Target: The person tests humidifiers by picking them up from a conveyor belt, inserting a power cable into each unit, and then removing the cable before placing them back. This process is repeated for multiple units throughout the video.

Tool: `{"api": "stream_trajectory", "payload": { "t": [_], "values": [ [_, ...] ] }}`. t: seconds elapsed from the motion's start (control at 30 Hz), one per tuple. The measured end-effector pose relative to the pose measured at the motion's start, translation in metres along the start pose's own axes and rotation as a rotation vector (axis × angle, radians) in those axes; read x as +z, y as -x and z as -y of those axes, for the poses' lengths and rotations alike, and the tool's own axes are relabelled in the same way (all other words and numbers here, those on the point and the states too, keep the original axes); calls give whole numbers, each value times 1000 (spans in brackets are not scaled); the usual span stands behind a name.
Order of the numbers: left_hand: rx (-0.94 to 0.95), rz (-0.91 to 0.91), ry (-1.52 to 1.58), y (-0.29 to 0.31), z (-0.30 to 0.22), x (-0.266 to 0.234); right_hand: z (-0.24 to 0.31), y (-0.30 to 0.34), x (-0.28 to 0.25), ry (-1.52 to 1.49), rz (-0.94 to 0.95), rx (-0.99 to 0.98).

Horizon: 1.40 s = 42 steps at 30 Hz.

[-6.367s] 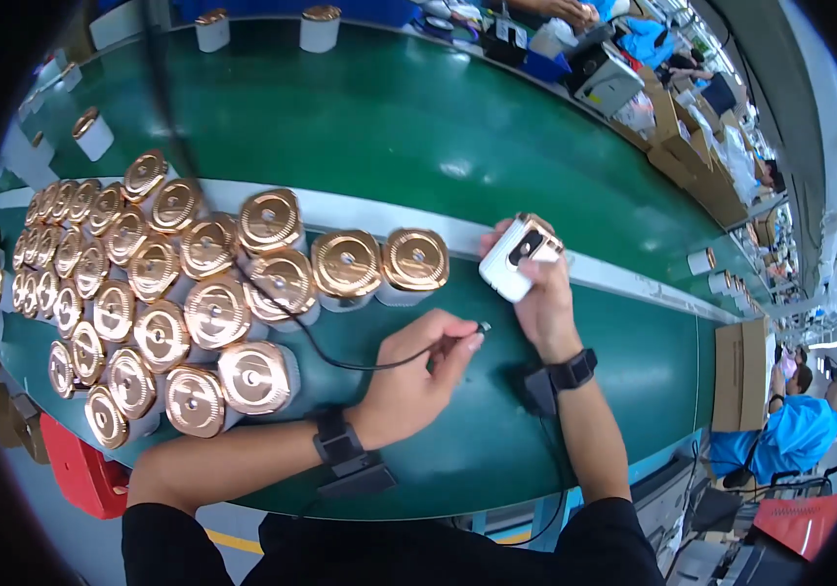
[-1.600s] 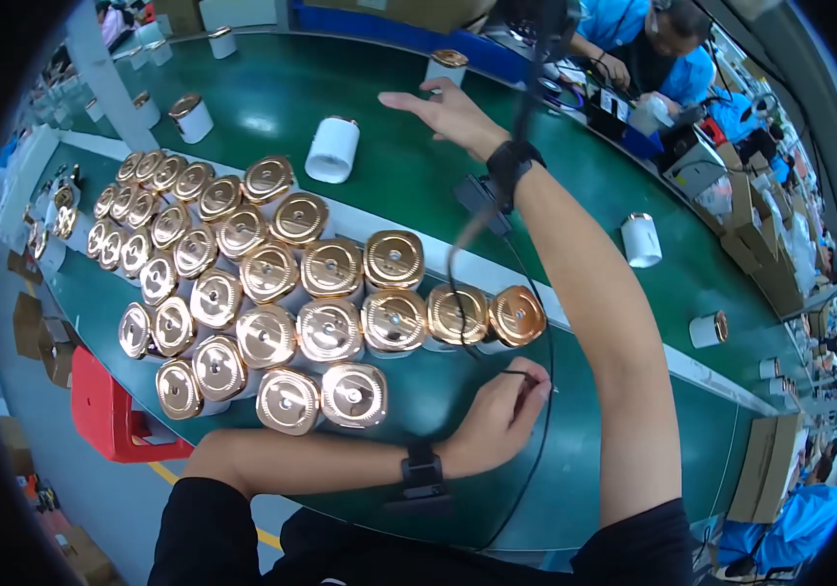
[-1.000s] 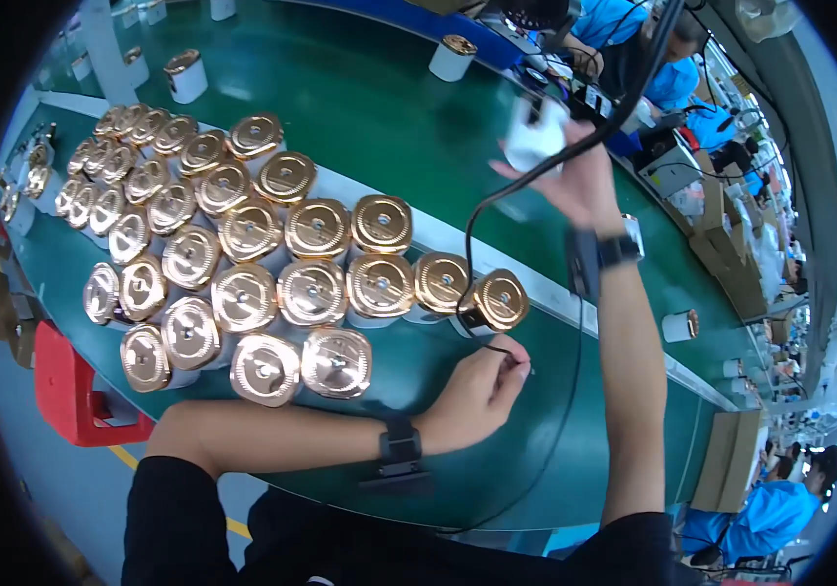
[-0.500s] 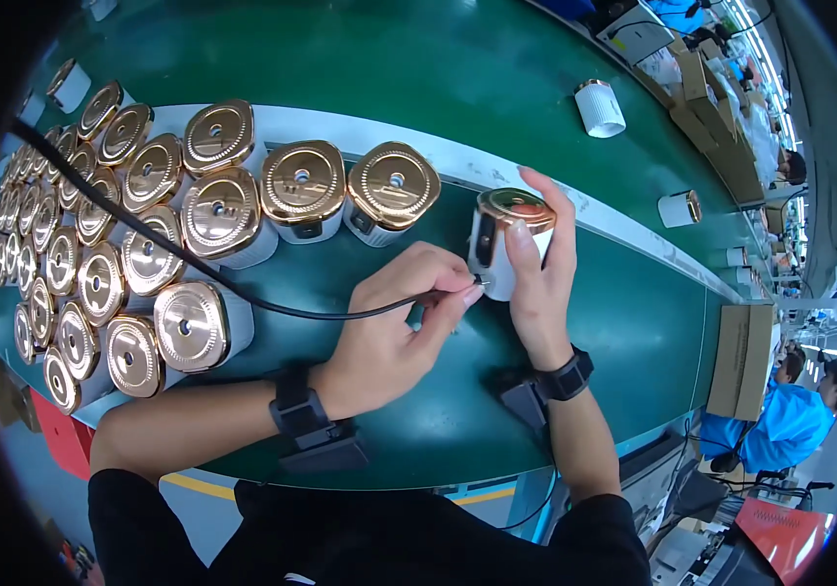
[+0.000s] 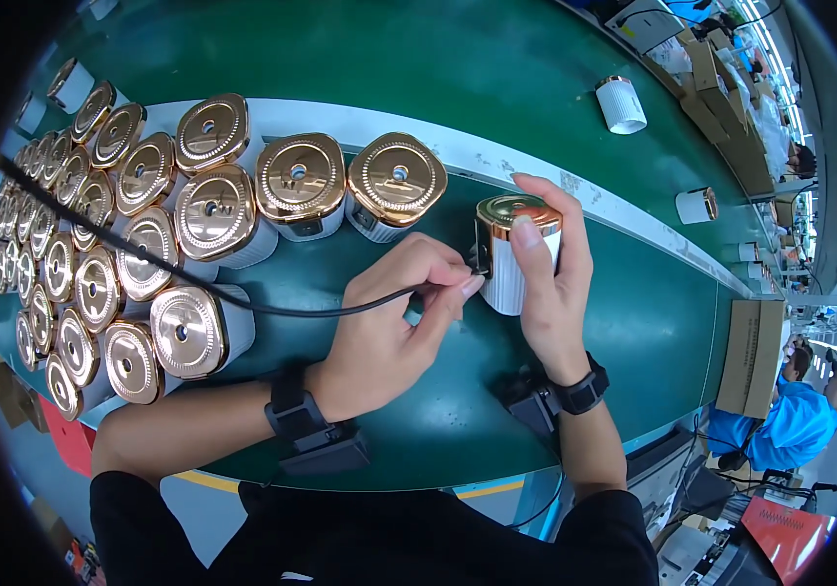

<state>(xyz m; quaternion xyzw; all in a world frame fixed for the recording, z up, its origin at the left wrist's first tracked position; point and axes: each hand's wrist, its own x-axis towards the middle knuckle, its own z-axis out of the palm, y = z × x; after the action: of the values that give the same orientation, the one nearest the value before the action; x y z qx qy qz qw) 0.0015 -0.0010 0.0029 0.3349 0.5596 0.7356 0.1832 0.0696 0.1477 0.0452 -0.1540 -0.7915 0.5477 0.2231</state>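
My left hand (image 5: 379, 327) pinches the end of a black cable (image 5: 316, 313) between thumb and fingertips. The cable's tip meets the dark panel on the side of a white ribbed housing with a shiny gold top (image 5: 507, 283). Whether the plug sits inside the panel, I cannot tell, since my fingertips cover it. My right hand (image 5: 557, 308) grips this housing from the right, its thumb on the front of the gold rim and its fingers behind. Left of my hands stand several matching gold-topped housings (image 5: 398, 180), packed in rows.
A pale rail (image 5: 496, 161) separates the green worktop (image 5: 457, 420) from a green conveyor belt (image 5: 360, 59). On the belt lie more white housings (image 5: 621, 105). At the right end stands a cardboard box (image 5: 752, 356), with a person in blue (image 5: 784, 425) beyond it.
The held housing has turned, showing more ribbed white side and less dark panel. The cable's metal tip, visible before, is now hidden at the panel. Housings on the belt appear farther right.
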Motion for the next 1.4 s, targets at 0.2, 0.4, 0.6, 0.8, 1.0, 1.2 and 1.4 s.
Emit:
{"api": "stream_trajectory", "payload": {
  "t": [0.2, 0.4, 0.6, 0.8, 1.0, 1.2, 1.4],
  "values": [
    [-10, 32, -14, -1, 1, -2, -1, 0, 0, -79, 10, 45],
    [4, 55, -30, -1, 0, -3, 3, 0, -1, -85, 54, 90],
    [-37, 78, 14, 1, -1, -3, 4, 3, -1, -40, 53, 114],
    [-55, 72, 69, 1, 0, -1, 13, 1, 0, -69, 20, 229],
    [-19, 84, 31, 4, -1, -1, 8, 4, 0, -1, 60, 143],
    [-39, 105, 38, 4, 2, -2, 8, 3, 1, 6, 83, 203],
    [-51, 108, 95, 3, -1, -1, 10, -4, -7, 14, 89, 183]
  ]
}}
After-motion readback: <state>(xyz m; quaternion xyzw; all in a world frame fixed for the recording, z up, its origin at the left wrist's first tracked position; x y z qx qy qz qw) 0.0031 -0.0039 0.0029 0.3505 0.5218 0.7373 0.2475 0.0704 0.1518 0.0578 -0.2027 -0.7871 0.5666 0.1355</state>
